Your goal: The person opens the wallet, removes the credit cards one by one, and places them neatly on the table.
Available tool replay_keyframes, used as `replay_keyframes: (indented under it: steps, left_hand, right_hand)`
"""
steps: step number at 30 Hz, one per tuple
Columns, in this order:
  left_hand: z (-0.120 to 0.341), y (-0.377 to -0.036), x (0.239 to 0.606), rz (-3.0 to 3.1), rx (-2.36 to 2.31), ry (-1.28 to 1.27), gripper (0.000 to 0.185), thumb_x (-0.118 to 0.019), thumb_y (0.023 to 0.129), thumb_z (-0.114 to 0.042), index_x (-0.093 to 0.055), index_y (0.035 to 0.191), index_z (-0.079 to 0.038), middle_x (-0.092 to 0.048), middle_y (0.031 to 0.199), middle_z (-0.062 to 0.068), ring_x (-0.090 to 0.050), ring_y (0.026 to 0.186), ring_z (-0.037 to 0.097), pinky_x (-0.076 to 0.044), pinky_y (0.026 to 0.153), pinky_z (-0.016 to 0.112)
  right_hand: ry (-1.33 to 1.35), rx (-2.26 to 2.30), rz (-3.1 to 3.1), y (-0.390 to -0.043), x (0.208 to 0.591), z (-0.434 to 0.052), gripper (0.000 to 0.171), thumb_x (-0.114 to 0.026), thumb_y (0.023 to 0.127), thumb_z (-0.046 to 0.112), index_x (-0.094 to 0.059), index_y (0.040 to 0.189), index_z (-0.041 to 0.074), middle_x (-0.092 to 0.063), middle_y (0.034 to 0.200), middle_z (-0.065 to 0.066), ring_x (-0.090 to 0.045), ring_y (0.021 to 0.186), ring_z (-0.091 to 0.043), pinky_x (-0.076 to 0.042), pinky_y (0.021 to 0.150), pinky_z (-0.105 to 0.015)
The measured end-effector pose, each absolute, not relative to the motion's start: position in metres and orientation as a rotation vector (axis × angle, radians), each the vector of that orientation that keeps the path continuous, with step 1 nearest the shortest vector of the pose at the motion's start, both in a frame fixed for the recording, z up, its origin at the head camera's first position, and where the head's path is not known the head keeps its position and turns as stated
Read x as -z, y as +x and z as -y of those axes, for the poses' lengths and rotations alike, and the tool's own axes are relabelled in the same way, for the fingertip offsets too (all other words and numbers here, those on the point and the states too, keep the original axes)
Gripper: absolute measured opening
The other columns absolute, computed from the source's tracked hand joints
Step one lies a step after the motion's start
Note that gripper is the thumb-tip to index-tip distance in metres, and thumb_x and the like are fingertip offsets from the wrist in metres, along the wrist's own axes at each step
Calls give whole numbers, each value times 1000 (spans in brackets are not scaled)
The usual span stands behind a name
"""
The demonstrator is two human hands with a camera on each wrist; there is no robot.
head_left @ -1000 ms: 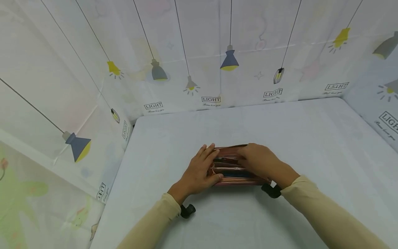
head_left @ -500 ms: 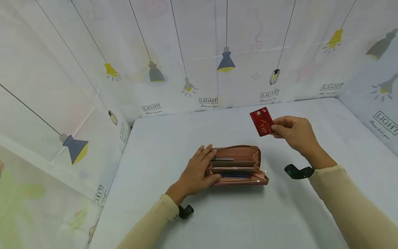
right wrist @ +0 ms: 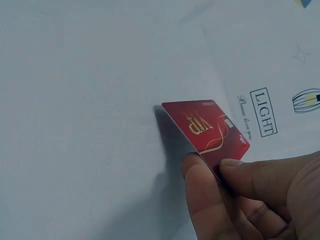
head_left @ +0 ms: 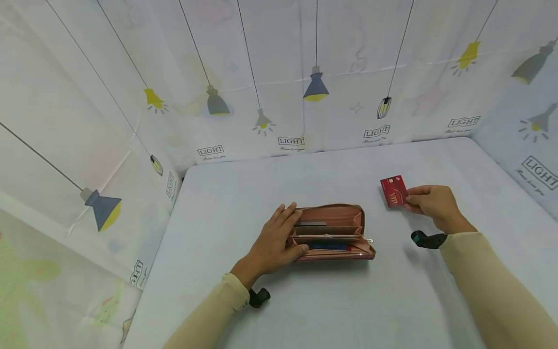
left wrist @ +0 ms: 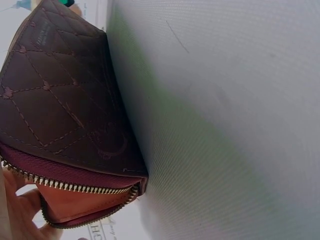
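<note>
A red card marked VIP (head_left: 394, 192) is pinched between the thumb and fingers of my right hand (head_left: 438, 206), right of the wallet. In the right wrist view the card (right wrist: 200, 125) tilts low over the cloth with its shadow beneath; whether its far edge touches cannot be told. The pink-brown zip wallet (head_left: 342, 213) stands unzipped, pockets facing up. Across its left end lies my left hand (head_left: 271, 245), gripping it with fingers at the back and thumb at the front. The left wrist view shows its quilted dark outside (left wrist: 60, 95) and brass zipper (left wrist: 75, 186).
Inside the wallet, a grey edge (head_left: 311, 224) shows in the back pocket and a blue item (head_left: 330, 247) in the front one. A white cloth covers the table (head_left: 244, 189). Lamp-printed curtains (head_left: 270, 72) hang behind and at the sides.
My right hand has drawn the red card out of the wallet, lifted it up and right, then lowered it toward the table. The left hand stays on the wallet.
</note>
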State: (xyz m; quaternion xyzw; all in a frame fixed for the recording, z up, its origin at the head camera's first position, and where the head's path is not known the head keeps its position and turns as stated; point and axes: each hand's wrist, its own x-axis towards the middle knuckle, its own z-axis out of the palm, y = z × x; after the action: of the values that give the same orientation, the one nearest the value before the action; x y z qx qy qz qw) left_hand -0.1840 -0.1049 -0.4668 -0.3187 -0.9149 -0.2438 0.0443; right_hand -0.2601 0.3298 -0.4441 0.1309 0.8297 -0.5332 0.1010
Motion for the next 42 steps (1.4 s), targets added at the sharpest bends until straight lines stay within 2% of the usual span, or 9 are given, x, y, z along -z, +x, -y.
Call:
replay_keyframes:
  steps: [5, 9, 12, 17, 25, 28, 32, 38, 42]
  left_hand:
    - [105, -184, 467, 2775, 744, -993, 80, -59, 101, -50, -31, 164, -9, -24, 172, 12, -10, 161, 29, -17, 129, 49]
    - [105, -185, 467, 2774, 739, -998, 81, -59, 101, -51, -30, 164, -8, -22, 173, 10, -10, 161, 27, -15, 129, 47]
    - [105, -185, 467, 2779, 739, -996, 81, -58, 101, -51, -30, 164, -8, -22, 173, 10, -10, 161, 28, -16, 129, 48]
    - [105, -185, 466, 2787, 750, -989, 81, -58, 101, -51, -30, 164, -9, -22, 173, 9, -10, 161, 29, -17, 129, 50]
    - [106, -186, 466, 2773, 751, -1008, 81, -58, 102, -51, -29, 165, -8, -23, 172, 13, -10, 161, 31, -18, 128, 51]
    - [106, -186, 466, 2771, 746, -1013, 81, -58, 102, -51, -29, 165, -8, -22, 172, 12, -10, 161, 30, -16, 129, 50]
    - [106, -185, 465, 2768, 747, -1014, 81, -59, 102, -50, -29, 164, -7, -22, 173, 11, -9, 161, 30, -16, 129, 50]
    - [106, -186, 465, 2779, 757, -1012, 82, -60, 102, -50, -28, 165, -9, -21, 173, 10, -8, 162, 28, -15, 129, 48]
    - [106, -186, 466, 2778, 748, -1009, 82, -59, 102, -50, -27, 165, -8, -22, 172, 12, -8, 162, 28, -14, 130, 47]
  right_hand:
    - [436, 1483, -2488, -264, 458, -333, 44, -60, 107, 17, -54, 141, -11, -51, 140, -32, -72, 86, -12, -61, 81, -24]
    - [406, 1288, -2663, -267, 462, -330, 41, -61, 105, 18, -60, 135, -11, -56, 135, -35, -68, 98, -27, -59, 73, -23]
    - [378, 1130, -2784, -268, 463, -326, 39, -60, 104, 18, -63, 132, -9, -58, 134, -35, -57, 111, -41, -56, 76, -33]
    - [344, 989, -2904, -269, 464, -322, 36, -62, 102, 17, -66, 128, -8, -57, 135, -37, -45, 122, -51, -49, 89, -57]
    - [336, 937, -2933, -267, 460, -318, 46, -61, 103, 17, -56, 141, -9, -63, 127, -35, -53, 118, -52, -51, 93, -62]
    - [345, 919, -2926, -266, 458, -317, 53, -58, 105, 22, -49, 148, -7, -57, 135, -37, -51, 122, -54, -50, 96, -64]
    - [359, 907, -2891, -265, 455, -317, 64, -51, 108, 37, -38, 157, -2, -45, 148, -38, -43, 131, -59, -47, 101, -69]
    - [277, 874, -2920, -263, 453, -314, 87, -45, 105, 60, -21, 165, 2, -23, 161, -39, -23, 145, -62, -30, 108, -79]
    - [169, 890, -2985, -260, 442, -303, 94, -45, 103, 65, -12, 166, 4, -11, 165, -38, -12, 150, -60, -22, 109, -82]
